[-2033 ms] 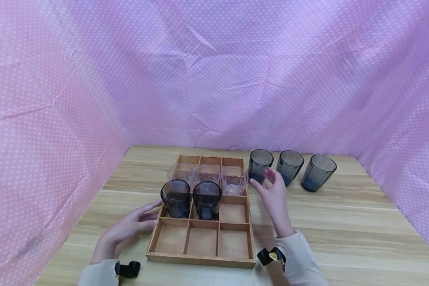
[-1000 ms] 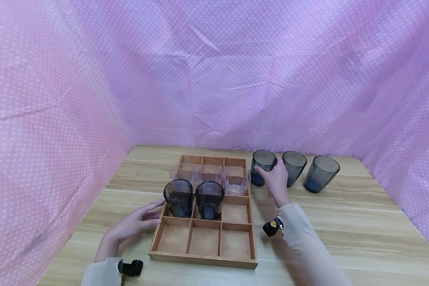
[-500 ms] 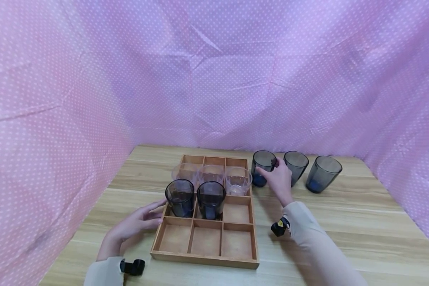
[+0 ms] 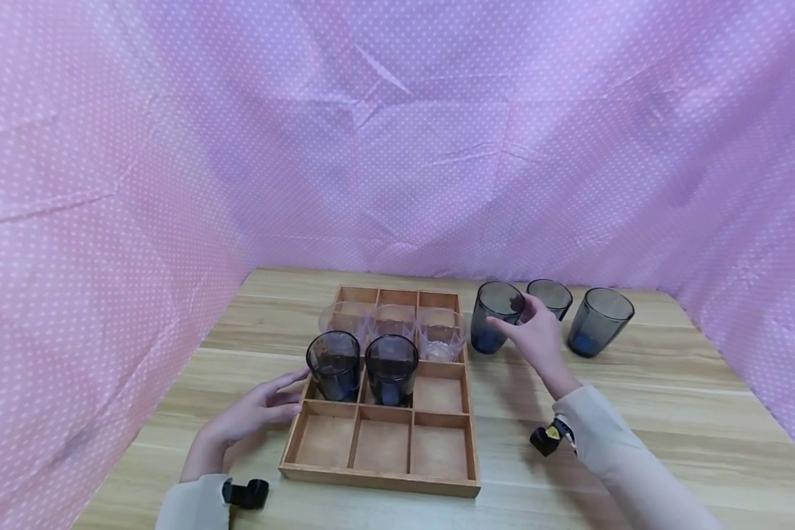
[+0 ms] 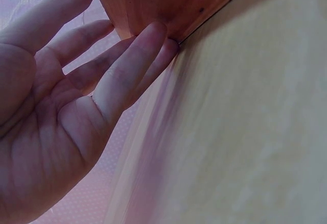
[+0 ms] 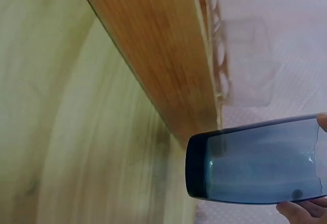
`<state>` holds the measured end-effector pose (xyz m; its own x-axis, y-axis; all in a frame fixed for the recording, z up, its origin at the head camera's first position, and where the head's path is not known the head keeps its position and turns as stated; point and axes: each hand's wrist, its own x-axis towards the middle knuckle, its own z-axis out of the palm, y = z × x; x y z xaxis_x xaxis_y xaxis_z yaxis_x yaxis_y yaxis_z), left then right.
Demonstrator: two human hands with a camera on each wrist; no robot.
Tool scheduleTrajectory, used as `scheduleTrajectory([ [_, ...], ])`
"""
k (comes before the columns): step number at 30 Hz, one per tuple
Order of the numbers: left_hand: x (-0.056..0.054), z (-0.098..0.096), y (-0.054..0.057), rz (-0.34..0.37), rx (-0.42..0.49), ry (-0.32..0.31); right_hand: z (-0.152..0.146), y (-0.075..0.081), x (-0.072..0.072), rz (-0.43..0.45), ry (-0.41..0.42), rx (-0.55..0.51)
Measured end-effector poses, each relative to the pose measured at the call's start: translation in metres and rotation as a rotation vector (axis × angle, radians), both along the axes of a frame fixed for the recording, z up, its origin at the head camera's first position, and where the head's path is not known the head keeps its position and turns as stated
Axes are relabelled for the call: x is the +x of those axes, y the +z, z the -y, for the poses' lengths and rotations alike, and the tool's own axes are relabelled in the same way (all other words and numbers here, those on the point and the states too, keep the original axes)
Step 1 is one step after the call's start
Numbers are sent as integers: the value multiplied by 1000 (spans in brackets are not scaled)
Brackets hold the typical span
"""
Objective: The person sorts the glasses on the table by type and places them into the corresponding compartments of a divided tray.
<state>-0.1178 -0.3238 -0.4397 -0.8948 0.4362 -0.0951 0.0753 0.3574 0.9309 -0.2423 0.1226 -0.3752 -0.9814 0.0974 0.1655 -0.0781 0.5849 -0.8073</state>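
My right hand [image 4: 536, 335] grips a dark smoky drinking glass [image 4: 489, 324] between thumb and fingers, right of the wooden box. In the right wrist view this glass [image 6: 255, 163] spans the lower right, with fingertips at its rim end. My left hand [image 4: 252, 412] rests against the left side of the divided wooden box [image 4: 377, 482]; in the left wrist view its fingers [image 5: 117, 81] touch the box wall [image 5: 148, 4]. Two dark glasses, one on the left [image 4: 333, 368] and one in the middle [image 4: 391, 372], stand in the box. Behind them are three clear glasses [image 4: 440, 338].
Two more dark glasses, one partly behind my right hand [image 4: 550, 296] and one farther right [image 4: 599, 324], stand on the wooden table [image 4: 669, 427]. Pink dotted cloth [image 4: 397, 147] hangs around the back and sides.
My right hand reached the nearest dark glass, took hold of it, and has just moved it slightly toward me and to the right. My left hand stays at the box.
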Motion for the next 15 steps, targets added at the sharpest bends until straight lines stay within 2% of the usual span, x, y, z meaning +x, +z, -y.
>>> scheduleTrajectory([
  [6,0,2,0,4,-5,0,-9,13,26,25,41,-44],
  [15,-1,1,0,16,10,-8,-13,26,57,34,84,-40],
])
